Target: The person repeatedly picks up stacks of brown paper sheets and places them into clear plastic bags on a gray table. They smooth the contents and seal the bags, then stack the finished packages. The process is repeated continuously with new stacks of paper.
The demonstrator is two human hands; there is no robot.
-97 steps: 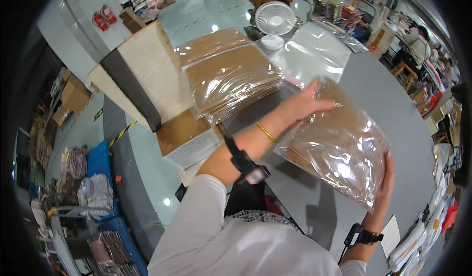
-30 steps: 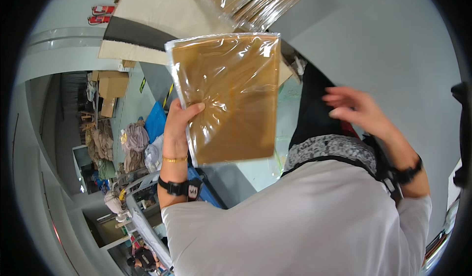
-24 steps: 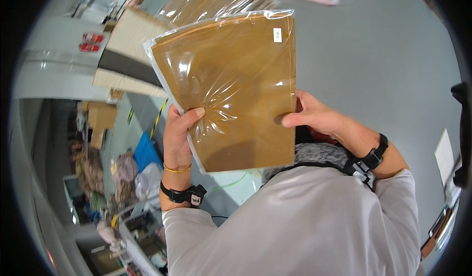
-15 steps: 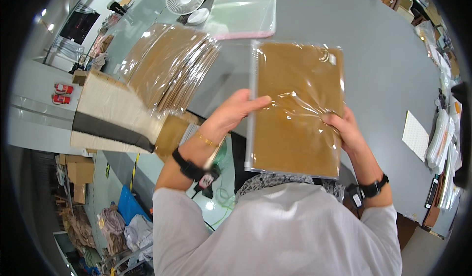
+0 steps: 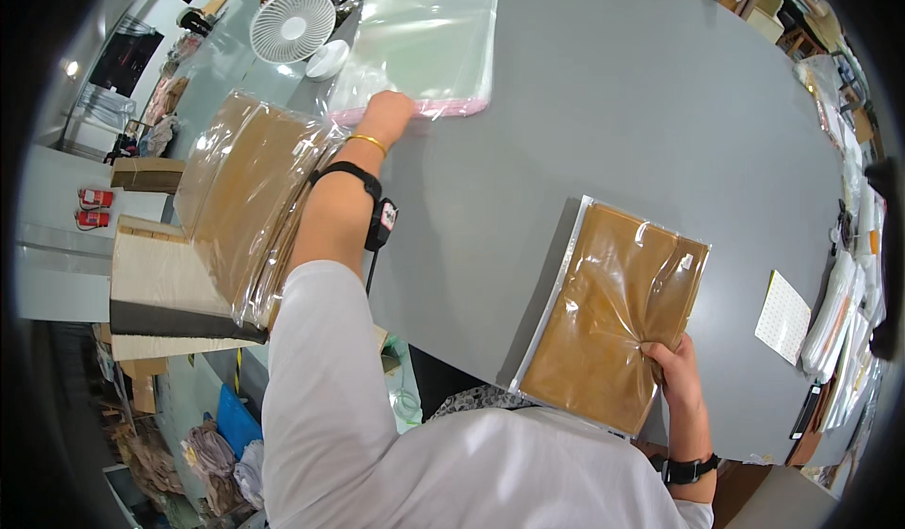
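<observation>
My right hand (image 5: 674, 369) grips the right edge of a clear plastic bag with a flat brown item inside (image 5: 603, 312). The thumb lies on top and dents the film. This bagged item is tilted over the table's near edge; what the brown item is, I cannot tell. Farther off, my left arm stretches forward. My left hand (image 5: 388, 116) is closed at the pink near edge of a stack of clear plastic bags (image 5: 424, 39), its fingertips hidden beneath. A pile of similar brown bagged items (image 5: 255, 180) lies left of that forearm.
A white fan (image 5: 293, 25) and a round white object (image 5: 328, 60) stand left of the clear bags. The grey table (image 5: 603, 114) curves away to the right, with a white dotted sheet (image 5: 782, 312) and packaged goods (image 5: 830, 293) along its right side. Fire extinguishers (image 5: 94, 199) hang at left.
My left hand has let go of the bagged brown item and reached forward to the clear bags. My right hand has brought the item lower and to the right, turning it slightly.
</observation>
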